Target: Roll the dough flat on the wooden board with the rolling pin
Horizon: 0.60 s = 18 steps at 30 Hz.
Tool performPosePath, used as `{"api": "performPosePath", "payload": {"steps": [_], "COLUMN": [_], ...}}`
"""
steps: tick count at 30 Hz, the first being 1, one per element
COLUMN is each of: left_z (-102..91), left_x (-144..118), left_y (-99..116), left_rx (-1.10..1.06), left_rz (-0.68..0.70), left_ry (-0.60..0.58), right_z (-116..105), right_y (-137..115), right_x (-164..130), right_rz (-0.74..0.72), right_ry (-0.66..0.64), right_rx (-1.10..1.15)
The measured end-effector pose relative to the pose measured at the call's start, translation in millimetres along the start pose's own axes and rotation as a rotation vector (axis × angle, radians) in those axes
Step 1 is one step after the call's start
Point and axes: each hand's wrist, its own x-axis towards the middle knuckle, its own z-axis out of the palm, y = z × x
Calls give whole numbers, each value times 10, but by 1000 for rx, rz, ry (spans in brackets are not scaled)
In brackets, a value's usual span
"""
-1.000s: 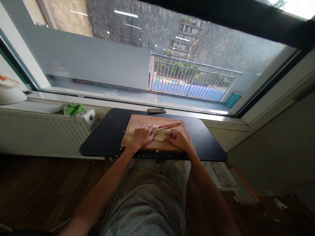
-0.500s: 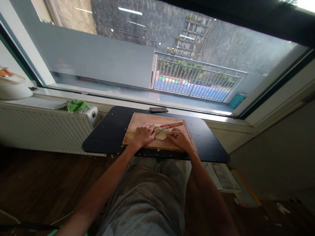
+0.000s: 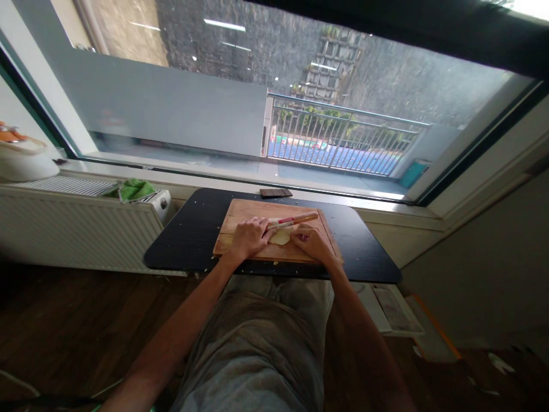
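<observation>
1. left hand (image 3: 249,236) lies flat, palm down, pressing a thin wooden rolling pin (image 3: 294,221) onto a pale dough piece (image 3: 280,237).
2. right hand (image 3: 312,241) rests with curled fingers on the dough's right edge.
3. the dough sits mid-way on a wooden cutting board (image 3: 240,213), with bare black tabletop (image 3: 189,240) on both sides.
4. a small dark slab (image 3: 275,193) lies at the tabletop's far edge.
</observation>
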Motion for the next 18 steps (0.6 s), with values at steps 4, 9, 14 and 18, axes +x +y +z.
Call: {"api": "performPosePath", "payload": {"steps": [4,9,14,18], "left_z": [-4,-3,-6,-1], "left_x": [-2,-4,-8,-12], "left_y": [0,1,7,6], "left_rx": [5,13,4,0], "left_rz": [-1,-3,1,0], "left_ry": [-6,-4,1,6], "right_z": [6,16,43,62], "right_y": [39,100,165,217], "right_x": [3,8,27,31], "right_rz": [14,14,18,45], "right_ry": [20,68,36,14], "right_rx": [10,24,92,96]}}
